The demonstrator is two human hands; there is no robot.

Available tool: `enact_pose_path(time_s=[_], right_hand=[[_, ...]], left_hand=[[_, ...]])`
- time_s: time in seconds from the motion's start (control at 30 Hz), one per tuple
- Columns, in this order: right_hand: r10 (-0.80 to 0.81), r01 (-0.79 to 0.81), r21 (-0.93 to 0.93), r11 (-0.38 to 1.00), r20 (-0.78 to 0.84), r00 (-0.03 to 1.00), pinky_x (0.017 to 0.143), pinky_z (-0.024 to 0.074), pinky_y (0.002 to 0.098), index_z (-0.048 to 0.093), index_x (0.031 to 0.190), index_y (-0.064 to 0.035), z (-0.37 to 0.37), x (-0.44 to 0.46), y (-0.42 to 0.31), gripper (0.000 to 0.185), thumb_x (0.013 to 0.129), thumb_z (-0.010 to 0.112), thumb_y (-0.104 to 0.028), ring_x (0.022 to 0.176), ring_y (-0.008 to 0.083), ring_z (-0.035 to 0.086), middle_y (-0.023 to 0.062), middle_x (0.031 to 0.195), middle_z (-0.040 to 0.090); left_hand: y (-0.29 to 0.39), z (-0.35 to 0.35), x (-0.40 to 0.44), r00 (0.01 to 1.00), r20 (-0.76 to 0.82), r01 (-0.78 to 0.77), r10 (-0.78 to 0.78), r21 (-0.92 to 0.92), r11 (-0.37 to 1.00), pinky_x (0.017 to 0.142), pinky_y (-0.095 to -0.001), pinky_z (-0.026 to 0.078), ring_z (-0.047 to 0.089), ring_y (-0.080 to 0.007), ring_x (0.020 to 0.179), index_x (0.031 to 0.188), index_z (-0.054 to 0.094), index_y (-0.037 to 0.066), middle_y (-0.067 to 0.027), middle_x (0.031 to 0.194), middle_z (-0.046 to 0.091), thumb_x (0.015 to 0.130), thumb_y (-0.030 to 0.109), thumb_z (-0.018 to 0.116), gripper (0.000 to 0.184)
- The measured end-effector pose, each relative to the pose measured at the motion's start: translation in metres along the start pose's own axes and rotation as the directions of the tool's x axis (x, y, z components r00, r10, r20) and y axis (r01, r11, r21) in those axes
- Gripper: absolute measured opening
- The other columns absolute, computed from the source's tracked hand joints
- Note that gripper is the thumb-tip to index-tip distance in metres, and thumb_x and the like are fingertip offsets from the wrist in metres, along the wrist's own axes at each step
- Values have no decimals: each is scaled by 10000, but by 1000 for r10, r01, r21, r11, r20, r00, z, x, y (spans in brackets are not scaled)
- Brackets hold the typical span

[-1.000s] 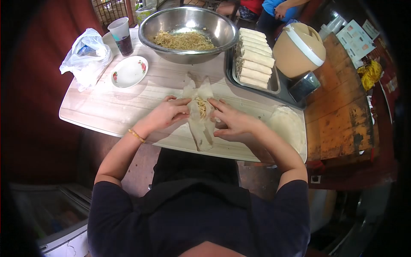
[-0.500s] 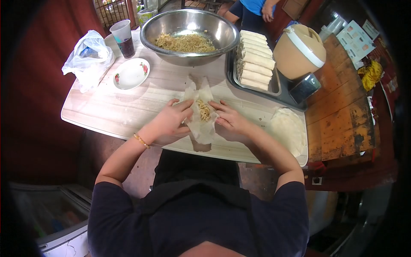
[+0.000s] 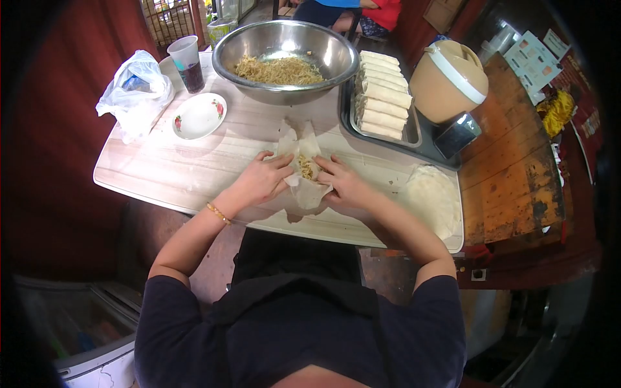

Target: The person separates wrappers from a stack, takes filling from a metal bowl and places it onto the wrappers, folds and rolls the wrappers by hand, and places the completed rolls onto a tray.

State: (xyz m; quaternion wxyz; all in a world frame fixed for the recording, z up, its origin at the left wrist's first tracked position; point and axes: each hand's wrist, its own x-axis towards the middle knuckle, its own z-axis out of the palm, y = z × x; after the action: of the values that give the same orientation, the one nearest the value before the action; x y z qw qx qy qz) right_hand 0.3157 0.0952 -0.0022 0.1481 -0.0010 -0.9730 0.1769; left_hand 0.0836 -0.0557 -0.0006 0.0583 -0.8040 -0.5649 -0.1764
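A thin pale spring roll wrapper [image 3: 310, 196] lies on the table near its front edge, with a small heap of bean sprout-like filling [image 3: 306, 166] along its middle. My left hand [image 3: 262, 180] grips the wrapper's left side, its fingers bent at the edge. On the opposite side, my right hand [image 3: 345, 183] has its fingers curled on the right edge, partly over the filling. The wrapper's sides rise around the filling, and its far end points away from me. My thumbs are mostly hidden.
A steel bowl [image 3: 226, 70] of shredded filling [image 3: 279, 70] stands at the back. Finished rolls [image 3: 383, 97] fill a tray at right, beside a tan jug [image 3: 446, 84] and a dark phone [image 3: 458, 134]. Stacked wrappers [image 3: 432, 200], a plate [image 3: 199, 116], cup [image 3: 187, 63] and plastic bag [image 3: 137, 94] are around.
My hands have moved closer together, and the wrapper's sides have drawn inward, covering more of the filling. In the background, the person in blue has shifted and someone in red shows.
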Motion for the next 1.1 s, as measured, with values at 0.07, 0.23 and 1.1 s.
enact_pose_path(time_s=[0.07,0.23,1.1], right_hand=[[-66,56,-122,991,-75,995,1082,355,583,605,1084,-88,13,-1,12,365,744,707,-176,1264,388,480,232,1405,454],[-37,33,-45,998,-90,995,1048,399,562,634,980,-58,3,7,4,233,798,656,-201,1190,387,546,192,1389,498],[291,-301,36,953,-387,875,774,408,436,589,1026,-94,14,64,18,408,732,770,-310,857,326,578,141,897,586]], left_hand=[[3,-5,0,1000,14,2,-2,-22,1000,1030,-467,376,555,-265,1199,1012,609,64,-190,1355,538,821,230,634,254],[4,-8,-1,999,-28,-28,27,-36,999,1016,-495,383,577,-278,1167,920,604,89,-187,1340,551,804,273,655,224],[-11,26,37,844,-352,315,-406,-287,905,841,-421,416,591,-321,950,1215,563,70,-156,1017,620,755,127,742,497]])
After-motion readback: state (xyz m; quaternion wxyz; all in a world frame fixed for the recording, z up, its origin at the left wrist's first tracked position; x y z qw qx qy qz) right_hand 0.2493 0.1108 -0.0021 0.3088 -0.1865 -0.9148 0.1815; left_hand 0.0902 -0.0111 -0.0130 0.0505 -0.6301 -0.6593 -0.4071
